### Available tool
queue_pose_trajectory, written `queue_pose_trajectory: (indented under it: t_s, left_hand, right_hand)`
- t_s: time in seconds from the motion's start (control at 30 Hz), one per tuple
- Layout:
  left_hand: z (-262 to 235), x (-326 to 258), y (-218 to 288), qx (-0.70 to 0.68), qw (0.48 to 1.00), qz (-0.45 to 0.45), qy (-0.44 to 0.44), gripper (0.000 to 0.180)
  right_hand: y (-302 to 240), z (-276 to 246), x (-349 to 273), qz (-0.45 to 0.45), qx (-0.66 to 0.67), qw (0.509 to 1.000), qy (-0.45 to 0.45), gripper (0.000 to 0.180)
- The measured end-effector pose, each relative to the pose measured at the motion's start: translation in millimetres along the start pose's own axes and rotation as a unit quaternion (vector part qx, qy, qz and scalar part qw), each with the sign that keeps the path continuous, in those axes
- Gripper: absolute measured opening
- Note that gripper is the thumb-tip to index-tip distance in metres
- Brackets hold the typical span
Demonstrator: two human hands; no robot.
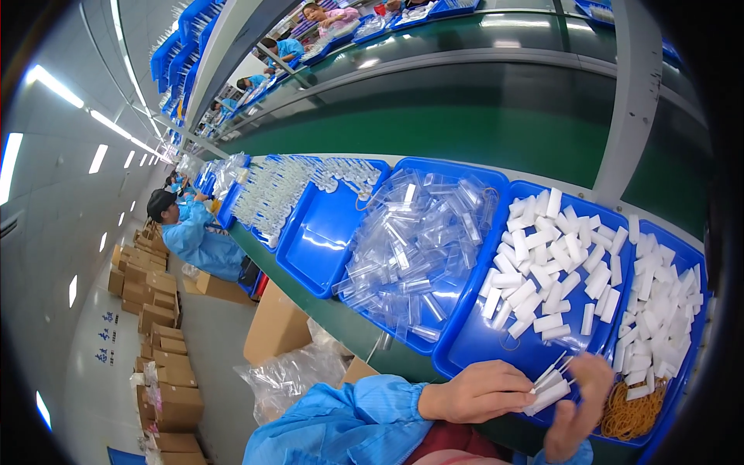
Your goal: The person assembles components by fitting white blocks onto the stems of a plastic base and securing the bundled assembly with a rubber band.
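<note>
Out left, rows of small white parts (267,198) fill one tray; the next blue tray (314,242) has a few along its far end. Then clear plastic sleeves (403,232), heaped in a third! Here's the left hand (479,391), fingers closed on white pieces (552,394) at the near edge of the white-block tray (479,341). Right hand (580,407) beside them, blurred, grip can't be told. Far right: more white blocks (659,302), tan rubber bands (632,411) sharing their tray.
</note>
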State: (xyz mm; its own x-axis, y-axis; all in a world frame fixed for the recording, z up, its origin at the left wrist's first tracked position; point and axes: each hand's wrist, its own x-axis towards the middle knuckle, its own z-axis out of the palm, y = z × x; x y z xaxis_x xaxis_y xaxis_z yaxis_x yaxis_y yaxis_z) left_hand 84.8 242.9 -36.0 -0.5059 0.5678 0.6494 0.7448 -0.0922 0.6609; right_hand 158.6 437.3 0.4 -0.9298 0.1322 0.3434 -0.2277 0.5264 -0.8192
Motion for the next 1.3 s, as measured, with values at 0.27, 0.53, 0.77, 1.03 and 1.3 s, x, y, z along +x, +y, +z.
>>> queue_pose_trajectory:
  t_s: [0.27,0.53,0.77,1.03,1.3]
  left_hand:
    - [2,6,-1,0.015,0.999,-0.045,-0.015,0.032]
    - [2,7,0,0.0,0.996,-0.085,-0.011,0.032]
    - [2,7,1,-0.006,0.996,-0.09,-0.004,0.029]
    - [3,8,1,-0.011,0.996,-0.092,0.003,0.031]
    - [2,7,1,-0.011,0.995,-0.099,0.007,0.03]
  right_hand:
    - [35,-80,1,-0.01,-0.474,0.867,0.151,0.025]
    - [71,-81,-24,0.197,-0.45,0.87,0.05,0.028]
    - [93,-80,-30,0.163,-0.495,0.852,0.046,0.025]
    - [89,-83,-25,0.099,-0.453,0.884,0.05,0.025]
    - [76,-65,-6,0.112,-0.435,0.894,0.007,0.025]
